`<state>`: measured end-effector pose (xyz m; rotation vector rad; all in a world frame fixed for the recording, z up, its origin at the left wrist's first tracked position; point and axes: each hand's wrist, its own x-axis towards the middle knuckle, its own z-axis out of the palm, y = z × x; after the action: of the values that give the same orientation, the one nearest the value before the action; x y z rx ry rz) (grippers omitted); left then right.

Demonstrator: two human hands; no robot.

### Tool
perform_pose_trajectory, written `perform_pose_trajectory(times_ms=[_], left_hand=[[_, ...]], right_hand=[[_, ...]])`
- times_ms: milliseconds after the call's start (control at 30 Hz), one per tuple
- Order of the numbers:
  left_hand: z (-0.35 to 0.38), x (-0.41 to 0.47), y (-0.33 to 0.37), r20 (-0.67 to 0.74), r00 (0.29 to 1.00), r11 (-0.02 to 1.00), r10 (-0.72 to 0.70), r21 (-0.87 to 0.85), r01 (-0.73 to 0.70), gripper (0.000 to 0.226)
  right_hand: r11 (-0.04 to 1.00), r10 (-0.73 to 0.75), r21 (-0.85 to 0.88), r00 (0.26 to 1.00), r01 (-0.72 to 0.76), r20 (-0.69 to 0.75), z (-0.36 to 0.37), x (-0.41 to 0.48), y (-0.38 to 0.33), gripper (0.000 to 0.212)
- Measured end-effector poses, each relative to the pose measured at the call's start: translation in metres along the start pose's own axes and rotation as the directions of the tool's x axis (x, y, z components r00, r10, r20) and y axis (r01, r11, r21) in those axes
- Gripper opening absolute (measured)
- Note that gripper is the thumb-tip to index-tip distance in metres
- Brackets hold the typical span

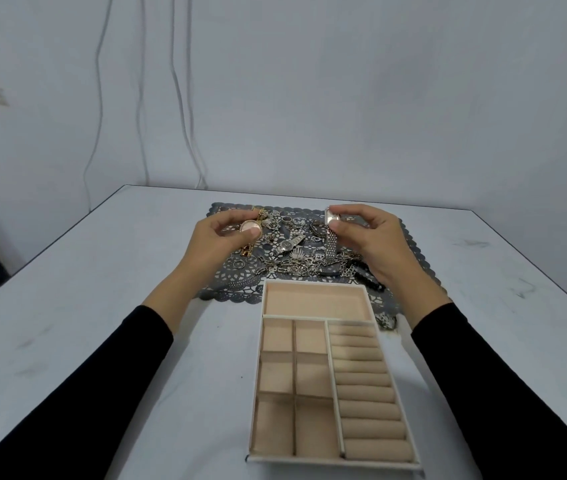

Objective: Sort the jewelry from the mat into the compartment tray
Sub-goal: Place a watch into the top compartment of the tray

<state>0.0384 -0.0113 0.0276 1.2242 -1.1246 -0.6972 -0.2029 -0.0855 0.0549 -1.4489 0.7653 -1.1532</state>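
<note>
Barely started: our left grip [219, 237] pinches a gold watch [250, 227], our right grip [375, 240] a silver watch [331, 239]; our tray [314, 301] is empty, our mat [230, 211] heaped.

Gold watch [248, 226] left, silver watch [330, 241] right

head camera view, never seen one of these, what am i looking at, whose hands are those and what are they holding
There is no machine here. A person wears a camera on the head, so this single picture looks forward and down at their own two hands over a white table. The left hand pinches a rose-gold watch by its round face. The right hand pinches a silver watch, its band hanging down. Both are held over a dark lacy mat strewn with a pile of jewelry. Nearer the camera sits a beige compartment tray, which looks empty.
</note>
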Motion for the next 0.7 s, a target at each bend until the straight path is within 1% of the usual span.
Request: perform_pose_trajectory(times_ms=[167,267,467,700], left_hand=[[-0.004,-0.018,0.002,-0.061,0.998,0.999,-0.002,-0.032,0.0,0.032],[-0.006,-0.029,0.002,-0.082,0.997,0.997,0.003,-0.071,-0.009,0.031],[-0.006,-0.042,0.004,-0.111,0.994,0.991,-0.004,-0.132,-0.01,0.034],[-0.001,-0.047,0.001,-0.092,0.996,0.994,0.015,-0.109,-0.025,0.033]], right_hand=[[1.0,-0.005,0.016,0.999,0.005,0.034,0.015,-0.021,-0.006,0.024],[1.0,0.012,0.02,0.996,-0.014,0.089,0.025,-0.031,-0.008,0.024],[0.997,0.077,0.016,0.978,-0.081,0.193,0.047,-0.047,-0.003,0.021],[0.98,0.17,0.063,0.954,-0.19,0.248,0.06,-0.052,0.011,0.023]])
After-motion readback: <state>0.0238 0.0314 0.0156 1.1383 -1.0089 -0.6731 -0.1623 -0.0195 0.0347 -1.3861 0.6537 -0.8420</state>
